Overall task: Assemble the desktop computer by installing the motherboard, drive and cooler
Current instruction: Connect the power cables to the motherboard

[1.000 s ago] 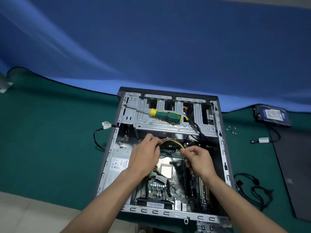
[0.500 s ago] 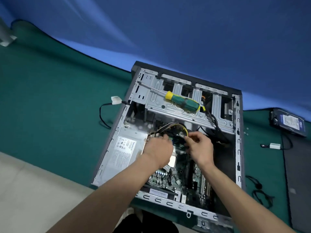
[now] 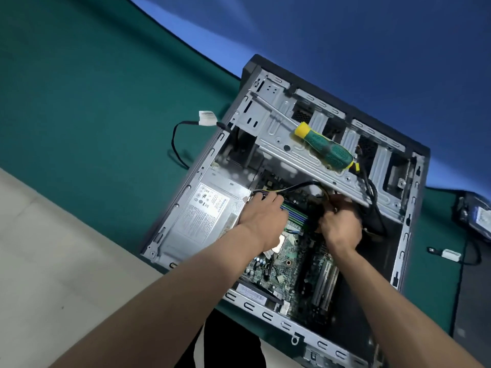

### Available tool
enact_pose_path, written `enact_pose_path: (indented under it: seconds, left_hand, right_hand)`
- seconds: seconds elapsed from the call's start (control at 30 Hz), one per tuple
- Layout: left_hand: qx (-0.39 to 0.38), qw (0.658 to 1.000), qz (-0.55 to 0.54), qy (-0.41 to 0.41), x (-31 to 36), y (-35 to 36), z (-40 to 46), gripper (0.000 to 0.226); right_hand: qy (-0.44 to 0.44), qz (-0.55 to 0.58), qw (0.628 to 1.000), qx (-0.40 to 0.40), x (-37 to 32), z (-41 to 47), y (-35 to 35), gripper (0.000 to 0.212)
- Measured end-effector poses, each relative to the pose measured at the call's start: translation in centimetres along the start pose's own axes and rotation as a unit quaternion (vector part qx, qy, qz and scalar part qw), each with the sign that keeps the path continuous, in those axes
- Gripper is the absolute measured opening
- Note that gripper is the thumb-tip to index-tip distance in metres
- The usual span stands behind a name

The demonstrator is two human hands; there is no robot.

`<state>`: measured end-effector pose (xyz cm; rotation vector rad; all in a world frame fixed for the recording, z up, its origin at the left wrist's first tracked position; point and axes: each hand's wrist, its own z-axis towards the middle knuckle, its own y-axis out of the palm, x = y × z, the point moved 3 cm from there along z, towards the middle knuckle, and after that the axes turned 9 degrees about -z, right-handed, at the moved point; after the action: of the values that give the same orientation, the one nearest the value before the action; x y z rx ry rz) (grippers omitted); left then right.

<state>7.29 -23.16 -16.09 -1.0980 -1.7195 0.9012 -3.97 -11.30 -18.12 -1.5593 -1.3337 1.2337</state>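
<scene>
Green motherboard point(image 3: 297, 251) seated in case point(image 3: 409, 235) | both hands grasp cable bundle point(image 3: 297, 187) at 12 o'clock | risk: forced, misaligned connector bends pins

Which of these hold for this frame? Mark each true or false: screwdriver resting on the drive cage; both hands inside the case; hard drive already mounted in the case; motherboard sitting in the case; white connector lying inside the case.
1. The screwdriver rests on the metal drive cage. True.
2. The left hand and right hand both reach inside the case. True.
3. The hard drive is mounted in the case. False: it lies outside on the green mat, at the right edge.
4. The motherboard sits in the case. True.
5. The white connector lies inside the case. False: it lies on the mat, left of the case.
</scene>
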Motion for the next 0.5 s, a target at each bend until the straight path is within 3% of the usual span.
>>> enact_pose_path:
  seconds: [0.23, 0.5]
  left_hand:
    - [0.018, 0.998, -0.057, -0.019, -0.1, 0.1, 0.3, 0.039]
    - [0.005, 0.996, -0.082, -0.034, 0.2, -0.2, 0.0, 0.034]
  right_hand:
    - [0.038, 0.091, 0.995, -0.019, -0.4, 0.6, 0.9, 0.036]
    - [-0.034, 0.079, 0.996, 0.011, -0.6, -0.6, 0.0, 0.022]
